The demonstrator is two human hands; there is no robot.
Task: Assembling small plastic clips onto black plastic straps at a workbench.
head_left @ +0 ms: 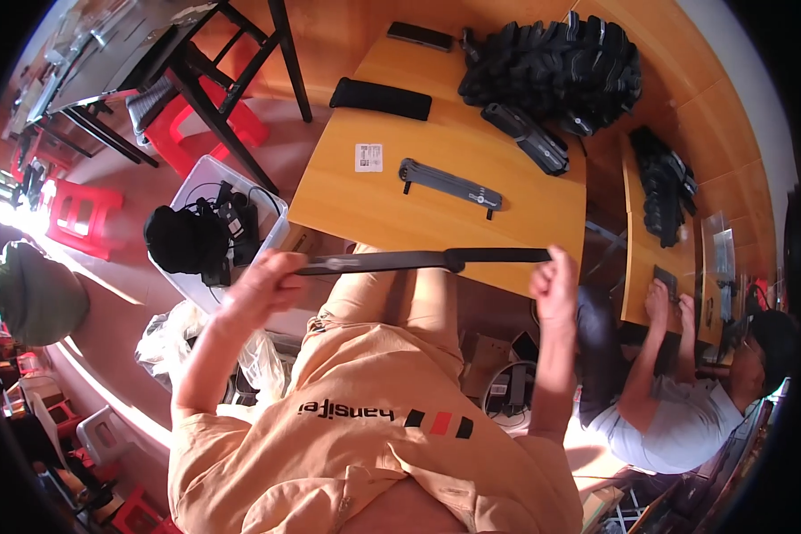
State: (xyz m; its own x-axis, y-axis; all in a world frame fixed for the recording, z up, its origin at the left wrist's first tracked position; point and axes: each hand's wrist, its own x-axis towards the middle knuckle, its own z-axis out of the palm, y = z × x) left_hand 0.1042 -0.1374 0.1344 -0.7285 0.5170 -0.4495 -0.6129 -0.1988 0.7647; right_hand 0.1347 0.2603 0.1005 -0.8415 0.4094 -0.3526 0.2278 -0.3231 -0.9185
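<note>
A long black strap point(383, 262) is stretched nearly level in front of my body, above the table's near edge. My left hand point(267, 283) is closed round its wider end. Between finger and thumb, my right hand point(554, 283) pinches the narrower end. A dark bulge sits near the strap's middle, where the two widths meet. Beyond the strap, a flat dark grey bar point(449, 184) with small black tabs at its ends lies on the table. A white printed label point(368, 157) is to its left. Further back is a black fabric pouch point(381, 99).
The wooden table point(329, 191) also bears a pile of black items point(552, 67), a grey-black bundle point(527, 140) and a black box point(420, 36). A clear bin point(280, 233) of black gear stands left. At right, a co-worker point(676, 414) handles a dark flat thing at another table.
</note>
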